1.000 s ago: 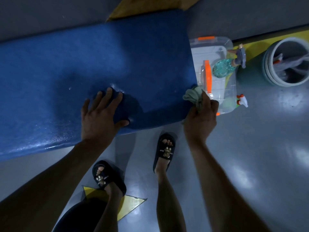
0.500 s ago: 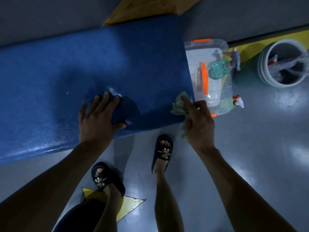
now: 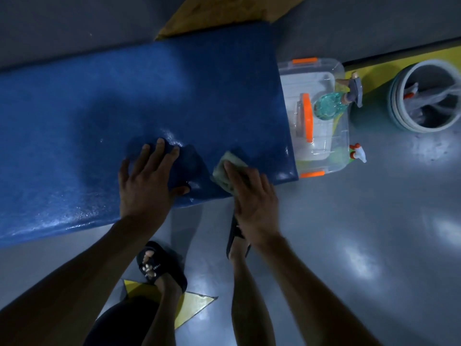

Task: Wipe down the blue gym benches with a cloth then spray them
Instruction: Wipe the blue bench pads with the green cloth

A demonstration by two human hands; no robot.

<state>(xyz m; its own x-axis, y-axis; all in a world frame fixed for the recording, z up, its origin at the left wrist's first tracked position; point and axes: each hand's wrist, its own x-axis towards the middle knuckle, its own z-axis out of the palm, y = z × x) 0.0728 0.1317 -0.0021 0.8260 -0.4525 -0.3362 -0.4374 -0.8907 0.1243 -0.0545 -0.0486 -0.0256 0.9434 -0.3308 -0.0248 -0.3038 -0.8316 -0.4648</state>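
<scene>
A long blue padded bench runs across the view, its surface glistening wet near the front edge. My left hand rests flat on the bench with fingers spread. My right hand presses a pale green cloth onto the bench's front edge near its right end, fingers stretched over it. A teal spray bottle with a grey trigger lies on a clear box to the right.
The clear plastic box with orange latches sits against the bench's right end. A white-and-red spray nozzle pokes out beside it. A round bucket holding grey tools stands further right. My sandalled feet stand on the grey floor below.
My right hand has moved the cloth left from the bench's right end onto its top surface near the front edge. The left hand has stayed in place.
</scene>
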